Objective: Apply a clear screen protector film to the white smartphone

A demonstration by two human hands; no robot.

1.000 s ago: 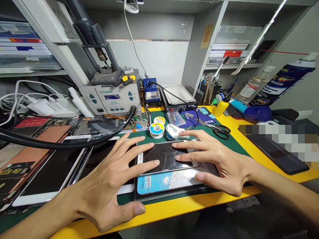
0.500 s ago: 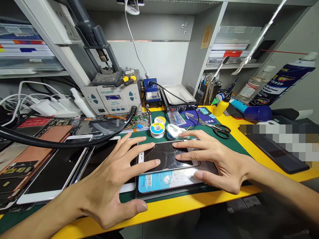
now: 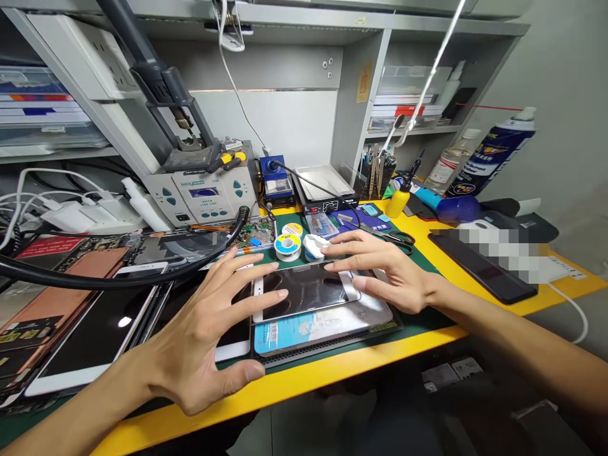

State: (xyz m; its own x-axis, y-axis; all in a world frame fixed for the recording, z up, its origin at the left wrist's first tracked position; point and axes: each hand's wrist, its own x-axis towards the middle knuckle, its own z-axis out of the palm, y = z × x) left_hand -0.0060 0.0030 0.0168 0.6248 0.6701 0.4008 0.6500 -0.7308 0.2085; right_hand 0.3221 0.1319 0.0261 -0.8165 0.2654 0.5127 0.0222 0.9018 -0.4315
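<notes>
Here at the yellow desk (image 3: 285,386), on the green mat (image 3: 418,285), the phone (image 3: 304,291) lies face-up on a blue pad (image 3: 294,335). My left hand (image 3: 199,342) and right hand (image 3: 384,272) sit either side, fingers (image 3: 282,294) spread wide, tips on the glass, gripping nothing (light, even pressure, so nothing slides).

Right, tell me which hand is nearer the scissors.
Your right hand is nearer: it sits just in front of the scissors, not touching them. Your left hand is well off to their left, on the far side of the phone.
</notes>
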